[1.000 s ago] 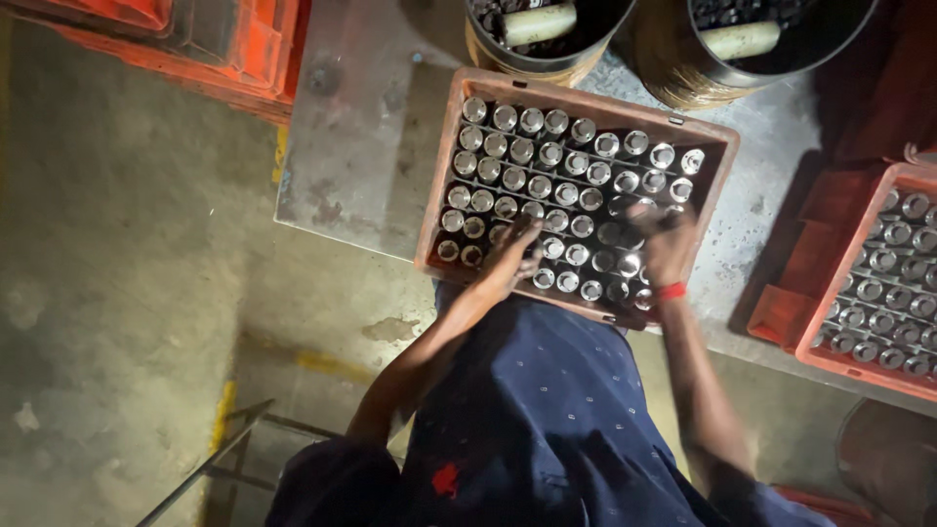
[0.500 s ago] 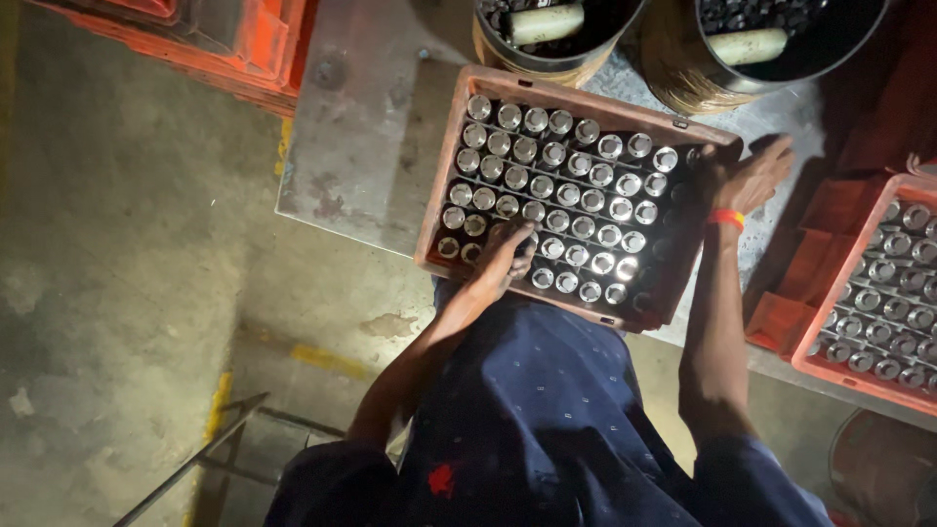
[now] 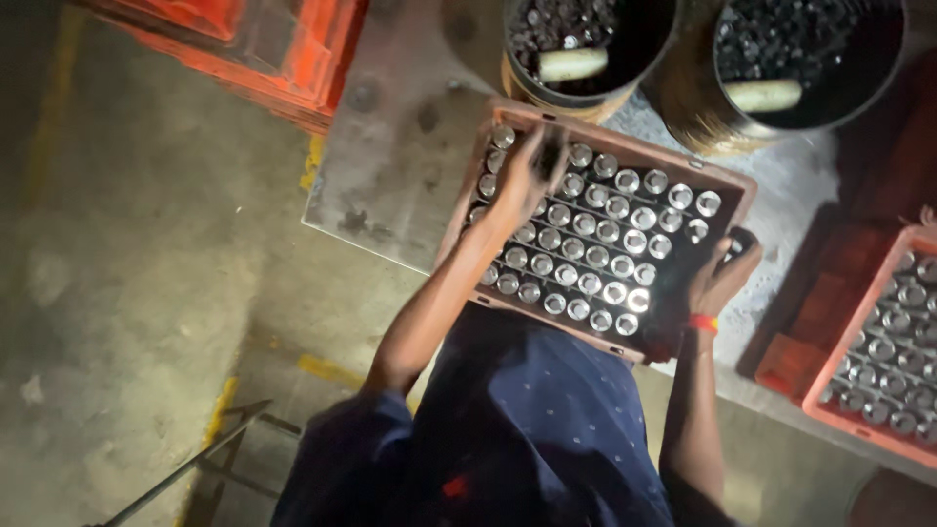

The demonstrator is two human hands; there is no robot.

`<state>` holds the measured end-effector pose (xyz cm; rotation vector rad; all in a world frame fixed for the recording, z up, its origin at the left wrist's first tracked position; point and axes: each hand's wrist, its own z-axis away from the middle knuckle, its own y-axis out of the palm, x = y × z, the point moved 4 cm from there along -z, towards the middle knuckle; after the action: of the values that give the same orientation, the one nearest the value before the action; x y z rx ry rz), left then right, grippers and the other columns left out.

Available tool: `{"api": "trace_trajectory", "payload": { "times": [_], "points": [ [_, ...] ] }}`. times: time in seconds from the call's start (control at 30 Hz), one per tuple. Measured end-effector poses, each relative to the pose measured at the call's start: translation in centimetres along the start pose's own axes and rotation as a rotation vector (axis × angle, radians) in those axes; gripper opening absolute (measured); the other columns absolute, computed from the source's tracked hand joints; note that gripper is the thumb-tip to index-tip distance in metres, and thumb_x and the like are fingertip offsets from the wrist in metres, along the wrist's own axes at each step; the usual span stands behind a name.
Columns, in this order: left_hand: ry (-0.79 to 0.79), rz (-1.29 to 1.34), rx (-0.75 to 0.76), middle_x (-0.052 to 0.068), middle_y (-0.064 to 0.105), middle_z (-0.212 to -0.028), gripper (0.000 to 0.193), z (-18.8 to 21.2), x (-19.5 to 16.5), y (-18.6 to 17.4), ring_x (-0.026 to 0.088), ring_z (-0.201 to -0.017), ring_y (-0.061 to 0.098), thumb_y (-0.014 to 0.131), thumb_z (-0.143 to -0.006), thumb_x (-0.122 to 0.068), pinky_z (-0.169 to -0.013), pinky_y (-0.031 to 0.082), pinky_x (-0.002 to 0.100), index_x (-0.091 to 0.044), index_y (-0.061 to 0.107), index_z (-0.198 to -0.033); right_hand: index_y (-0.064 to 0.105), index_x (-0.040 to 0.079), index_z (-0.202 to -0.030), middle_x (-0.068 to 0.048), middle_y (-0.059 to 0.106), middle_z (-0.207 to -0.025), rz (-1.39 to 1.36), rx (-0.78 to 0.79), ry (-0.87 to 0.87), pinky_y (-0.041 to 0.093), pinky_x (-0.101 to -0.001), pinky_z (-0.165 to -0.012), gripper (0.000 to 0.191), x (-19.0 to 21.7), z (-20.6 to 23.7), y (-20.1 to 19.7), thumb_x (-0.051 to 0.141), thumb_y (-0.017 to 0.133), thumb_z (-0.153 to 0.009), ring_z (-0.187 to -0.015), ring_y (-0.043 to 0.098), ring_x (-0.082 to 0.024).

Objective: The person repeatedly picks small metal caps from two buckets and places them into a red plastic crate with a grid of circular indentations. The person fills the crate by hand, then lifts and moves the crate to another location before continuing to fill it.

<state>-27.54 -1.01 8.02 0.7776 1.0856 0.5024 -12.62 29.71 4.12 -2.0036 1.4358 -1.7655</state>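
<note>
Since the earlier frame, the left hand (image 3: 524, 171) has been moved to the crate's (image 3: 730, 185) far left corner, fingers curled over bottle tops (image 3: 615, 239); what is held cannot be told. The right hand (image 3: 720, 278) is closed around the crate's right rim.

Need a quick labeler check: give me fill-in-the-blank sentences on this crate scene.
1. The left hand reaches over the far ____ corner of the crate of bottles.
2. The right hand grips the crate's ____ edge.
3. Beyond the crate stand ____ round dark buckets.

Missing: left; right; two
</note>
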Motion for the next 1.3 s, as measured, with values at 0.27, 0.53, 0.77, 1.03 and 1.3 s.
{"api": "trace_trajectory", "payload": {
  "times": [0.27, 0.53, 0.77, 1.03, 1.3],
  "points": [
    [0.660, -1.446, -0.343, 0.027, 0.063, -0.128, 0.051, -15.1, -10.2, 5.8, 0.042, -0.116, 0.062, 0.065, -0.107, -0.040, -0.097, 0.050, 0.052, 0.002, 0.057, -0.133, 0.049, -0.006, -0.136, -0.030, 0.053, -0.126, 0.000, -0.005, 0.071, 0.041, -0.0532, -0.103, 0.045, 1.7, -0.1, 0.2, 0.035, 0.047, -0.119, -0.118, 0.054, -0.046],
    [0.335, -2.358, 0.139, 0.016, 0.063, -0.127, 0.054, -16.0, -6.9, 5.3, 0.037, -0.119, 0.062, 0.086, -0.067, -0.016, -0.095, 0.050, 0.049, -0.013, 0.068, -0.117, 0.049, -0.007, -0.136, -0.030, 0.053, -0.126, 0.027, -0.046, 0.076, 0.040, -0.0539, -0.105, 0.055, 1.8, -0.2, 0.1, 0.044, 0.044, -0.119, -0.119, 0.053, -0.047],
    [0.621, -1.820, -0.227, 0.024, 0.061, -0.132, 0.064, -10.0, -7.6, 5.6, 0.033, -0.096, 0.071, 0.082, -0.083, -0.024, -0.083, 0.056, 0.046, -0.004, 0.055, -0.137, 0.051, -0.008, -0.135, -0.026, 0.054, -0.126, -0.027, -0.171, 0.037, 0.041, -0.0498, -0.109, 0.054, 2.7, 1.4, -1.1, 0.043, 0.052, -0.117, -0.120, 0.053, -0.039],
    [0.223, -0.676, -0.042, 0.014, 0.062, -0.131, 0.088, 6.3, 7.6, 1.4, 0.024, -0.117, 0.063, 0.092, -0.075, -0.031, -0.094, 0.057, 0.039, 0.001, 0.047, -0.144, 0.044, 0.002, -0.149, -0.008, 0.055, -0.139, -0.635, 0.381, 0.190, 0.046, -0.0375, -0.111, 0.049, 6.1, 4.8, -0.1, 0.029, 0.057, -0.110, -0.129, 0.054, -0.020],
    [0.064, -0.425, -0.176, 0.010, 0.061, -0.132, 0.070, 18.1, 15.3, 4.1, 0.020, -0.120, 0.062, 0.084, -0.088, -0.019, -0.099, 0.055, 0.035, -0.002, 0.049, -0.146, 0.041, 0.005, -0.149, -0.005, 0.056, -0.127, -0.788, 0.532, 0.366, 0.049, -0.0345, -0.099, 0.081, 5.7, 7.3, -5.3, 0.024, 0.087, -0.086, -0.116, 0.057, -0.021]
  ]
}}
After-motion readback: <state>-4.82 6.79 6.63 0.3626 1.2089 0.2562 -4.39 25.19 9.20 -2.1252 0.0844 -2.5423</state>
